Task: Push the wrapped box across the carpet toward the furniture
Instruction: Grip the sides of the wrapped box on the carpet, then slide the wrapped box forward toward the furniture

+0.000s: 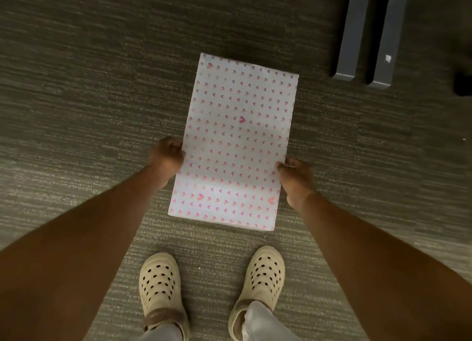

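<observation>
Grey-brown ribbed carpet [76, 110] fills the floor — two grey furniture legs [367, 34] stand upper right.

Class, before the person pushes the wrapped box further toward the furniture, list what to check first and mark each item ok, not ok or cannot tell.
1. Left hand on the wrapped box's left edge: ok.
2. Right hand on its right edge: ok.
3. Carpet between box and grey furniture legs free of obstacles: ok.
4. Box lying flat on the carpet: cannot tell.
5. Box aimed at the legs: not ok, they stand off to the right.
6. Feet in clogs behind the box: ok.
</observation>
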`<control>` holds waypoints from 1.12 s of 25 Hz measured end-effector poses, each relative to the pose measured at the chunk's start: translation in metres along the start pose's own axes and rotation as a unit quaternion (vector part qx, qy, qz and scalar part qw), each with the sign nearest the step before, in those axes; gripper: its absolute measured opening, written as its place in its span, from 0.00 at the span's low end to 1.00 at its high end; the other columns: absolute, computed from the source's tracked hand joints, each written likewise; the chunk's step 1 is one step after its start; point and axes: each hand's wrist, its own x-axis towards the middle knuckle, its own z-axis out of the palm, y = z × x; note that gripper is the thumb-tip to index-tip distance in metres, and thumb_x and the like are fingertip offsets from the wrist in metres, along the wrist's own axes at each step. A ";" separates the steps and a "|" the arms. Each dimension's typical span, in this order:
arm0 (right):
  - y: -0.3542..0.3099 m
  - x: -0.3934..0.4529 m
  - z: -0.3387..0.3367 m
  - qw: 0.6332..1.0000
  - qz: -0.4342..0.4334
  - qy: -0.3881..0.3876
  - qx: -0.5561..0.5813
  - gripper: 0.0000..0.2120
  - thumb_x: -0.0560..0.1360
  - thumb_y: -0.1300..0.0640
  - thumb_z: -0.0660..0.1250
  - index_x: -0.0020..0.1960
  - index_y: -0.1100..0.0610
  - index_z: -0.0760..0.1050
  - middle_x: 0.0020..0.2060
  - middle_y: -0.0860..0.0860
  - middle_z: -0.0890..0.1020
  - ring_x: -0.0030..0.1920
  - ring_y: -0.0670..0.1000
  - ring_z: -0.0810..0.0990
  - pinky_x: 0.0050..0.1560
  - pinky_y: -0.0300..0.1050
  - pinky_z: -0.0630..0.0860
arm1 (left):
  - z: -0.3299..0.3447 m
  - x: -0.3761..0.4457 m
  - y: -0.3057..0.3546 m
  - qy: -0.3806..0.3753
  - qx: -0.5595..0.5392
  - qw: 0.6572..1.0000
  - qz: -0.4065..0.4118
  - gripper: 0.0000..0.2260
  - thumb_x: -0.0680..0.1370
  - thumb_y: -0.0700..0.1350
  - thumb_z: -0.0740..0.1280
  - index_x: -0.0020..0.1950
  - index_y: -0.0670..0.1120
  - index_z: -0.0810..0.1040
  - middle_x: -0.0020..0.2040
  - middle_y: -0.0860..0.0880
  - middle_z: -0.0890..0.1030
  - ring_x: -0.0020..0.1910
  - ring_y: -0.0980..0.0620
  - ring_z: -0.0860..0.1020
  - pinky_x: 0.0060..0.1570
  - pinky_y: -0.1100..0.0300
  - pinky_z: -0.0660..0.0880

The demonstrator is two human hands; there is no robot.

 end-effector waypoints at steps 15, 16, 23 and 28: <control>-0.065 -0.013 -0.048 0.997 -0.038 -0.063 0.037 0.04 0.80 0.55 0.69 0.51 0.54 0.82 0.52 0.52 0.85 0.55 0.55 0.84 0.48 0.44 0.80 | -0.048 -0.004 0.072 -0.062 -0.123 0.990 0.023 0.05 0.78 0.40 0.66 0.44 0.48 0.79 0.44 0.50 0.82 0.43 0.53 0.80 0.35 0.61 0.74; -0.073 -0.015 -0.049 0.996 -0.055 -0.065 0.036 0.05 0.80 0.54 0.69 0.51 0.54 0.82 0.50 0.51 0.85 0.54 0.56 0.84 0.49 0.45 0.80 | -0.055 0.000 0.076 -0.083 -0.134 0.986 0.047 0.05 0.78 0.40 0.65 0.43 0.47 0.79 0.42 0.50 0.83 0.42 0.53 0.81 0.35 0.62 0.75; -0.149 0.022 -0.035 0.990 -0.113 -0.027 0.075 0.06 0.80 0.53 0.69 0.54 0.53 0.81 0.55 0.52 0.84 0.53 0.53 0.84 0.49 0.46 0.81 | -0.065 0.078 0.138 -0.047 -0.152 0.985 0.062 0.06 0.77 0.43 0.67 0.42 0.52 0.77 0.44 0.52 0.81 0.44 0.54 0.80 0.37 0.59 0.77; -0.202 0.086 -0.030 0.982 -0.164 0.003 0.093 0.19 0.78 0.54 0.71 0.67 0.60 0.77 0.57 0.54 0.84 0.59 0.56 0.84 0.47 0.44 0.82 | -0.045 0.136 0.183 -0.024 -0.206 0.974 0.088 0.08 0.77 0.40 0.67 0.41 0.51 0.77 0.45 0.50 0.80 0.45 0.51 0.80 0.38 0.59 0.77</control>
